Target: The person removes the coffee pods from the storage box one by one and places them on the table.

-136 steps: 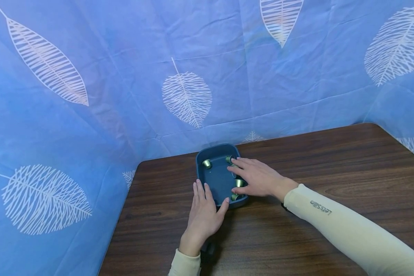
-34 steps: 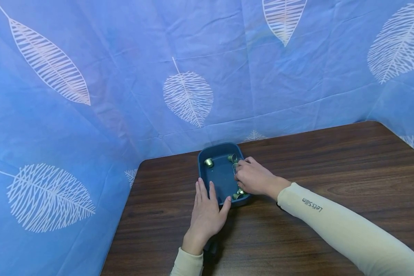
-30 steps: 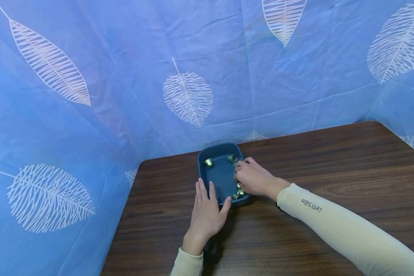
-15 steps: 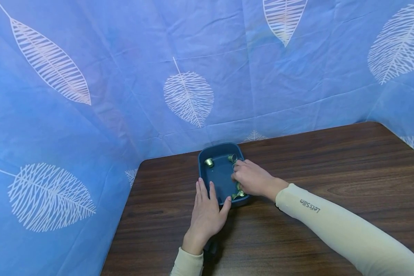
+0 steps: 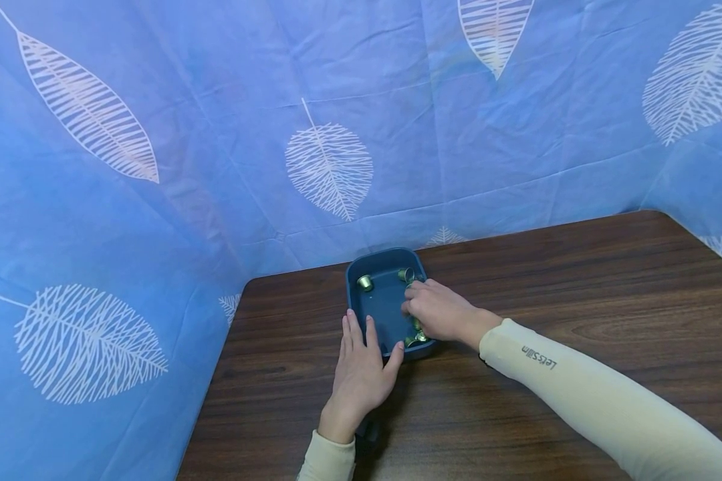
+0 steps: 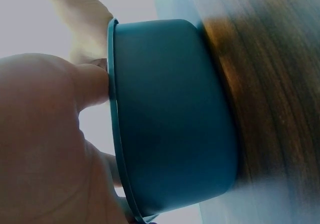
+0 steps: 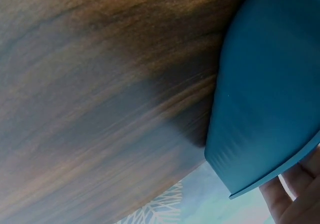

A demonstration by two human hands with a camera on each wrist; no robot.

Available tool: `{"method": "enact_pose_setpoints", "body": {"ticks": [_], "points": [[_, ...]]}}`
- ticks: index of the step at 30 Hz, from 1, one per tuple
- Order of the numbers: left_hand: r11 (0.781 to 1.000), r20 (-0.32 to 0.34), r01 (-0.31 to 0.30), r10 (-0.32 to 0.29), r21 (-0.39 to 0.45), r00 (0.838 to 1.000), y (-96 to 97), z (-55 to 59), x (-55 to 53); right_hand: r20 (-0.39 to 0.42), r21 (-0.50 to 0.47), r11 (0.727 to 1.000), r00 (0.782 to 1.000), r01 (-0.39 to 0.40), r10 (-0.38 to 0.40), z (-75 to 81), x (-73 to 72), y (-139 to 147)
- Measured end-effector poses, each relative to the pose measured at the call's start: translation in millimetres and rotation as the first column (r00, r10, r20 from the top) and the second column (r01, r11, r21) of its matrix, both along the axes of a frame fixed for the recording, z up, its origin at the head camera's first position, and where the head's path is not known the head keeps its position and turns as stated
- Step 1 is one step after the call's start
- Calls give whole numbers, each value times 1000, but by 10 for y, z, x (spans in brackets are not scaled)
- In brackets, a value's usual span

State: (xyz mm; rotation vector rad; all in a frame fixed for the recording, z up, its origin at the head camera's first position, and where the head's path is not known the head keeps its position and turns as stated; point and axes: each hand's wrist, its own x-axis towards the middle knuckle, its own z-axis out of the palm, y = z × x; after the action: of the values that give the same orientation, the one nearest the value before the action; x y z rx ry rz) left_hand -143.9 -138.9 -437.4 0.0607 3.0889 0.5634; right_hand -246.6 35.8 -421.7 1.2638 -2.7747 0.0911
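A dark blue-green rectangular tub (image 5: 378,310) stands on the wooden table with several small gold-green coffee capsules in it. One capsule (image 5: 365,283) lies at the far left inside; another capsule (image 5: 406,274) is in the far right corner. More capsules (image 5: 420,336) are bunched at the near right corner. My left hand (image 5: 357,384) rests against the tub's near left rim, fingers extended, thumb at the near edge. My right hand (image 5: 442,308) reaches over the right wall with bent fingers down among the capsules; I cannot tell whether it grips one.
The brown wood-grain table (image 5: 547,294) extends to the right and toward the front. Behind it and at the left hangs a blue cloth (image 5: 228,167) with white leaf prints, close to the tub's far end. Pale sleeves (image 5: 577,381) cover both forearms.
My right hand's fingers, spread over the tub 4.5 seconds ago, have bent down inside it. Since then the hand has crept slightly left, and capsules at the near right have shifted. The left hand stays.
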Motion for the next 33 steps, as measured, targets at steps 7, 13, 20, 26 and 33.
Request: {"method": "enact_pose_setpoints", "body": {"ticks": [7, 13, 20, 26, 33], "points": [[1000, 19, 2, -2, 20, 1000, -13, 25, -7, -1, 4, 1000, 1000, 9, -9, 6, -1, -10], [1000, 15, 8, -9, 25, 1000, -29, 44, -4, -8, 12, 1000, 1000, 4, -4, -12, -6, -13], [1000, 14, 15, -15, 9, 1000, -40, 60, -1, -9, 10, 1000, 1000, 12, -12, -23, 1, -14], [1000, 24, -6, 6, 12, 1000, -35, 80, 8, -5, 0, 1000, 1000, 29, -29, -28, 5, -23], [999, 25, -42, 42, 7, 999, -27, 72, 13, -10, 5, 999, 999, 32, -32, -33, 8, -27]]}}
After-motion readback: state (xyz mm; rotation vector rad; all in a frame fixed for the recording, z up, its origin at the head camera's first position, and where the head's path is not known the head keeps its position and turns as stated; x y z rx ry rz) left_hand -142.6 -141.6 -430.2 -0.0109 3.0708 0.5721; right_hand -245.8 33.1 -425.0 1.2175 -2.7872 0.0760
